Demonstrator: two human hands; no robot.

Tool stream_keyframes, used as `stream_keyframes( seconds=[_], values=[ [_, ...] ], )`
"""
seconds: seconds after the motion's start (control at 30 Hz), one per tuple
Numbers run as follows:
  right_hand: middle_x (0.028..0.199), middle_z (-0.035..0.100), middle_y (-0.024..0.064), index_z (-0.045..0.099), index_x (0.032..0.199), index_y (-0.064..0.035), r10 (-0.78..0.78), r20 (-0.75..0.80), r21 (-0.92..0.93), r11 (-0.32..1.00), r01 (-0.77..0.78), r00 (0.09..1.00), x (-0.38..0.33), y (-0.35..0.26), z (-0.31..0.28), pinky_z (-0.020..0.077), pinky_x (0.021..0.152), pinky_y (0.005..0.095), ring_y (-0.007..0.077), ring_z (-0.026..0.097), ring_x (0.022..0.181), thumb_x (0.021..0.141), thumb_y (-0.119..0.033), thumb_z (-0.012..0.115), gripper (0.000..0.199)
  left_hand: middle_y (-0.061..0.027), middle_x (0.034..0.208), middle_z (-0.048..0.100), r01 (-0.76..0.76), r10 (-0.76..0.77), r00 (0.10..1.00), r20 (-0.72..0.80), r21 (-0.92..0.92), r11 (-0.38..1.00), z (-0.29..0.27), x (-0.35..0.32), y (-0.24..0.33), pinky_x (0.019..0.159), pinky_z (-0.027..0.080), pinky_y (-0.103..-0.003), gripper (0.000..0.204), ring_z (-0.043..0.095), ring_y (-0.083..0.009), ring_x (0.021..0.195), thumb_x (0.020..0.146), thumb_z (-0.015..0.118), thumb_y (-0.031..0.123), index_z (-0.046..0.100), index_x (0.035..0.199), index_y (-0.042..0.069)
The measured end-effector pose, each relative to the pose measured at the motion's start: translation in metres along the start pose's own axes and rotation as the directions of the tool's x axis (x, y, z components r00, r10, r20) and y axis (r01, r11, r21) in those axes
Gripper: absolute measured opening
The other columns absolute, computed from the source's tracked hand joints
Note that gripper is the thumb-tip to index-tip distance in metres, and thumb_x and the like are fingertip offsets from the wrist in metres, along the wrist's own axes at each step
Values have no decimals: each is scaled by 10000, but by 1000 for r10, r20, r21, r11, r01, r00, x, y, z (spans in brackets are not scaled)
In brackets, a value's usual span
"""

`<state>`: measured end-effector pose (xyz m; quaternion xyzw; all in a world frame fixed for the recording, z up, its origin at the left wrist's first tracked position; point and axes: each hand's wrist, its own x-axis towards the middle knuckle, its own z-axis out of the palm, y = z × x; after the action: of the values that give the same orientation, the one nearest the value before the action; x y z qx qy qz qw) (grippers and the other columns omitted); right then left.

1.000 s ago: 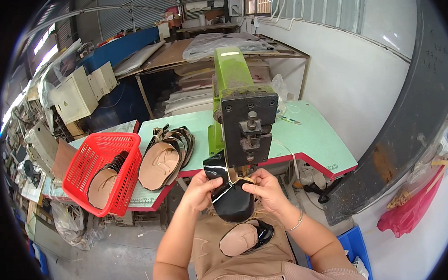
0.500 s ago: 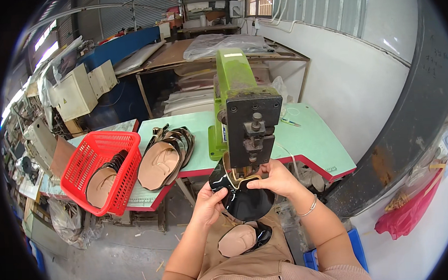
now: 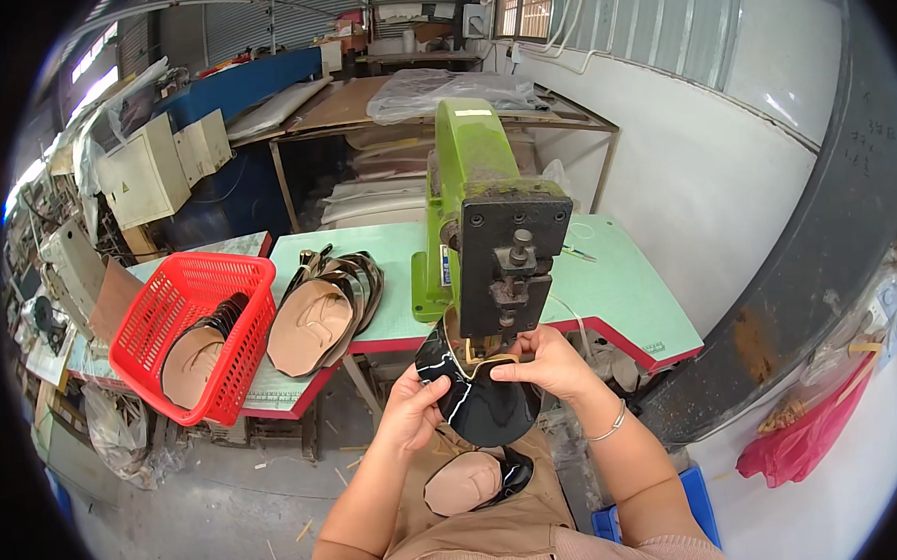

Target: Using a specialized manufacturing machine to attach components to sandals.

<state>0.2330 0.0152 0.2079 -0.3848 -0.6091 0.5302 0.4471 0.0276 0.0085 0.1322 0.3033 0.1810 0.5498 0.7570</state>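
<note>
- While our left hand (image 3: 415, 408) and right hand (image 3: 552, 362) pinch one upper (image 3: 494, 413) near its edge at one machine (image 3: 475, 149),
- a gap over floor (image 3: 326, 445) parts us from one basket (image 3: 243, 351);
- our lap (image 3: 540, 501) bears one piece (image 3: 464, 482).

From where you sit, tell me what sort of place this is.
Likely a small footwear workshop: there's a green machine, a black piece held up to it, and shoe-like pieces stacked beside a red basket holding more.

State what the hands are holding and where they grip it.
A glossy black piece: the left hand pinches its left edge, the right hand its upper right edge.
</note>
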Motion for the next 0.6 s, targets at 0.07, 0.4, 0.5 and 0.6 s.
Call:
stream_keyframes(
  seconds=[0.07, 0.4, 0.5, 0.6],
  values=[
    [817, 601, 10, 589, 946, -5, -8, 3, -7, 1000, 8, 1000, 2, 3, 0, 433, 679, 214, 66, 529, 718, 623, -73, 800, 391, -70, 1028, 621, 5, -5, 1000, 0, -9, 1000, 3, -1, 2, 805, 523, -321, 353, 616, -168, 926, 803, 637, 20, 535, 1140, 37],
    [967, 619, 93, 606, 1032, -52, -143, 0, -452, 883, 128, 990, 15, 11, 5, 477, 738, 294, 184, 580, 812, 589, -215, 816, 517, -59, 1007, 614, -61, 62, 997, -46, 20, 998, -16, -3, -5, 829, 503, -312, 345, 609, -168, 918, 821, 618, 26, 498, 1144, 35],
    [975, 611, 141, 634, 1004, -96, -269, -14, -610, 765, 205, 963, 19, 13, 5, 491, 771, 351, 271, 591, 872, 554, -278, 822, 521, -103, 1086, 504, -324, 612, 778, -143, 743, 586, -6, 5, -10, 870, 464, -347, 403, 481, -235, 1104, 762, 686, 103, 475, 1100, 38],
    [972, 602, 149, 638, 1003, -124, -339, 8, -580, 765, 280, 941, 21, 9, 5, 491, 782, 390, 302, 580, 897, 545, -277, 828, 519, -129, 1065, 517, -509, 484, 694, 533, 839, -195, 17, 15, 18, 958, 336, -470, 257, 422, -386, 1132, 681, 745, 182, 578, 837, 61]
  ],
)
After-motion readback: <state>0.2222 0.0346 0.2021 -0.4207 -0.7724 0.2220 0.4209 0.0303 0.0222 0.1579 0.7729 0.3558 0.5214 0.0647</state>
